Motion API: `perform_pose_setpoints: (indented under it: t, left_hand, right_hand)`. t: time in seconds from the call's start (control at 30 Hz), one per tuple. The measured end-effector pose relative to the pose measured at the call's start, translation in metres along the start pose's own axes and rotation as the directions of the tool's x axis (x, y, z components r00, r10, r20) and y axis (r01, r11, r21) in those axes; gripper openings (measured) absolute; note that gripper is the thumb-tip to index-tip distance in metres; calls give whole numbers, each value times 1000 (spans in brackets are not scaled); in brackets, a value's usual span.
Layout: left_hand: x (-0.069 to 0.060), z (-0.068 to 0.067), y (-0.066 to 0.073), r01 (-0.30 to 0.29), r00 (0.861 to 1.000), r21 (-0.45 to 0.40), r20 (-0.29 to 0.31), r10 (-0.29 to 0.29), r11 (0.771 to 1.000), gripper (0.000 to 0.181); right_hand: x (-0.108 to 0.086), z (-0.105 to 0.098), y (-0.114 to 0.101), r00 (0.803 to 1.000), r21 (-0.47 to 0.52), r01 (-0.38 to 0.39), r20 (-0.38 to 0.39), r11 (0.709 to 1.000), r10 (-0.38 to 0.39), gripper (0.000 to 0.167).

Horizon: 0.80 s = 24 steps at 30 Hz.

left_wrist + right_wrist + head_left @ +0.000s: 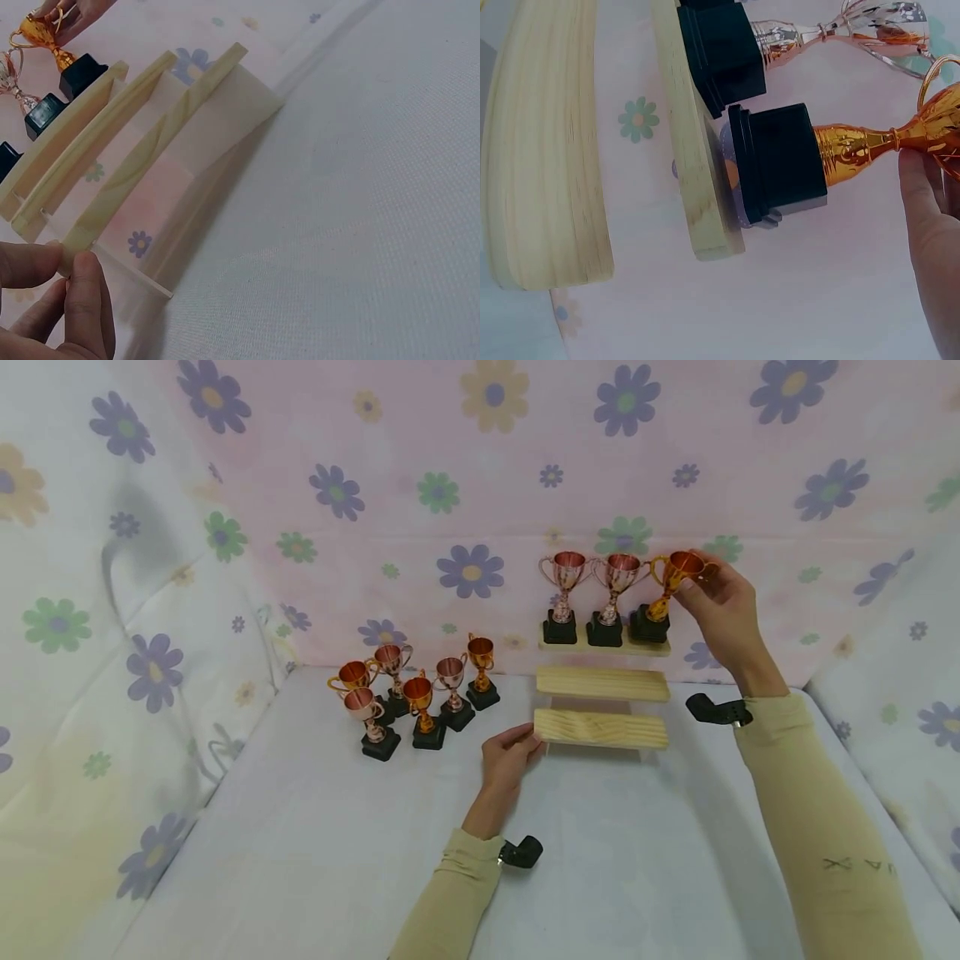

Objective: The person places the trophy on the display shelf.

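Note:
My right hand (726, 610) holds a gold trophy cup (660, 597) by its upper part, at the right end of the top step (551, 645) of a wooden three-step stand. The cup leans a little, and the right wrist view shows a narrow gap between much of its black base (784, 165) and the step. Two rose-coloured trophy cups, a left one (562, 597) and a middle one (611, 597), stand upright on that same step. With thumb and fingers, my left hand (506, 764) pinches the left end of the lowest step (600, 729).
Several gold and rose trophy cups, among them a gold one (425, 727), stand grouped on the white-covered table (337, 860) left of the stand. The stand's middle step (600, 683) bears nothing. A flowered cloth (405, 435) hangs close behind.

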State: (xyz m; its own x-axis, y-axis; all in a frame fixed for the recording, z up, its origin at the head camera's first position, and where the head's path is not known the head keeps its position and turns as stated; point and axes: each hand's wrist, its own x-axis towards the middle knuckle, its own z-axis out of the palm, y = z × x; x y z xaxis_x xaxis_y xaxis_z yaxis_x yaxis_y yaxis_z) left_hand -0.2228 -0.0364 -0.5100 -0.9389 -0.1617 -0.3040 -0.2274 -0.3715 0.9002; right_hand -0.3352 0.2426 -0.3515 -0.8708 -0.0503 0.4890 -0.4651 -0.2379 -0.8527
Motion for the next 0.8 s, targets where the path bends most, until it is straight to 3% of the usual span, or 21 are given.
perform_pose_setpoints:
  t: [0.8]
  left_hand:
    - [-1, 0, 1, 9, 1000, 21, -4, -9, 1000, 28]
  right_hand:
    - [5, 2, 7, 999, 27, -44, -6, 999, 44, 37]
